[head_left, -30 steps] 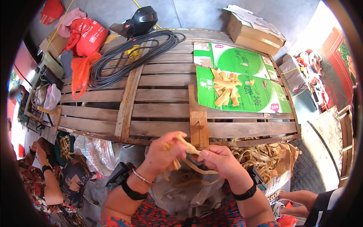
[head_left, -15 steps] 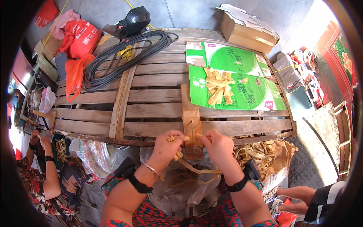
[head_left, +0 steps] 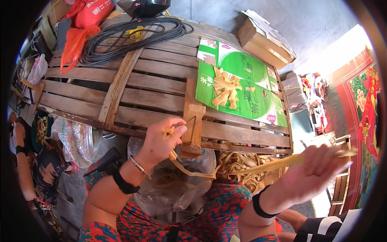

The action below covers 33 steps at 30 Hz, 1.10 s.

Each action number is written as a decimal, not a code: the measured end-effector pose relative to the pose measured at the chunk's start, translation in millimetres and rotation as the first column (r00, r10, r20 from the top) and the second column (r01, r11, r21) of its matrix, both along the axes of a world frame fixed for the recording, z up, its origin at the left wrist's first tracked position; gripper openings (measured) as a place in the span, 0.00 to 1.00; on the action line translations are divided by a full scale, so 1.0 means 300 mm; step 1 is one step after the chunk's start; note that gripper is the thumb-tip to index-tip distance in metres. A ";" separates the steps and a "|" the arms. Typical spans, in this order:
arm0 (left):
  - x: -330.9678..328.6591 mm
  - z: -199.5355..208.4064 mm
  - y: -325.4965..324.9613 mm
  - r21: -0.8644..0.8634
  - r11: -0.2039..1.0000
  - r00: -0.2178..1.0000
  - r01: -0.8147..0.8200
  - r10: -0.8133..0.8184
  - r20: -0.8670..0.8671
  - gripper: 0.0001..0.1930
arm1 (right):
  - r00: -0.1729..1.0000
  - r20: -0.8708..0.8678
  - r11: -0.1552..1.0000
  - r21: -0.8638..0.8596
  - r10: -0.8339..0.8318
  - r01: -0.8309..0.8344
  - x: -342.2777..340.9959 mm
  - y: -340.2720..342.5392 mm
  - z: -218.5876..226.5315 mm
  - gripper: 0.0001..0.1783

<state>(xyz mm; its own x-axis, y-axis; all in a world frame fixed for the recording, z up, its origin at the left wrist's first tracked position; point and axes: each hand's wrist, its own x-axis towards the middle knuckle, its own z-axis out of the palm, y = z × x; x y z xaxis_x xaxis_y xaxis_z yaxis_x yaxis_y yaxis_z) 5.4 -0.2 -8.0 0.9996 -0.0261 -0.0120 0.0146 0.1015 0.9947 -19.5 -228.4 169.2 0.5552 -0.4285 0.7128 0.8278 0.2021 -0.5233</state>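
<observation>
A folded tan fibrous strip (head_left: 168, 131) is pinched in my left hand (head_left: 155, 139), just left of a wooden block (head_left: 193, 131) fixed at the table's near edge. Its tail hangs from under the hand and curves right over my lap. Out to the right, my right hand (head_left: 310, 171), slightly blurred, is closed round a long flat tan strip (head_left: 266, 166) stretched taut from the strip pile (head_left: 246, 161). Whether both hands hold one continuous strip, I cannot tell. Several folded tan pieces (head_left: 226, 88) lie heaped on a flattened green carton (head_left: 258, 97).
The slatted table (head_left: 157, 97) also bears a coiled black cable (head_left: 90, 46), a red-orange bag (head_left: 74, 46) and a cardboard box (head_left: 266, 38). Clear plastic (head_left: 161, 197) hangs below its near edge. A co-worker's arm (head_left: 24, 161) is at far left, another person's leg (head_left: 298, 222) at lower right.
My right hand has swung from beside the wooden block far out to the right, drawing a strip taut. My left hand has moved slightly off the block. The view has shifted.
</observation>
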 end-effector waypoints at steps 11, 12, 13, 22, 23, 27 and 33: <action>-0.035 0.079 0.063 -0.168 0.945 0.936 0.280 -0.308 -0.171 0.13 | 0.844 -0.495 0.432 -0.820 -0.207 -0.375 0.048 0.208 -0.307 0.08; -0.050 0.068 0.068 -0.128 0.940 0.918 0.316 -0.337 -0.208 0.13 | 0.837 -0.502 0.370 -0.836 -0.216 -0.405 0.034 0.214 -0.393 0.08; -0.065 0.050 0.069 -0.116 0.928 0.896 0.355 -0.373 -0.239 0.13 | 0.828 -0.512 0.307 -0.845 -0.229 -0.437 0.021 0.218 -0.461 0.09; -0.108 -0.004 -0.002 0.136 0.688 0.699 0.712 -0.679 -0.226 0.13 | 0.873 -0.463 0.432 -0.763 0.154 -0.481 0.047 0.184 -0.489 0.09; -0.121 0.025 0.000 -0.132 0.522 0.460 0.843 -0.825 -0.328 0.12 | 0.886 -0.444 0.460 -0.765 0.130 -0.451 0.054 0.177 -0.496 0.08; -0.105 0.099 0.052 -0.388 0.650 0.671 0.654 -0.735 -0.101 0.14 | 0.634 -0.773 0.590 -0.515 -0.007 -0.622 0.046 0.143 -0.539 0.11; -0.064 0.061 0.049 0.707 0.707 0.680 0.020 -0.528 0.508 0.18 | -0.407 -0.747 0.405 0.641 0.526 -0.652 0.024 0.155 -0.571 0.06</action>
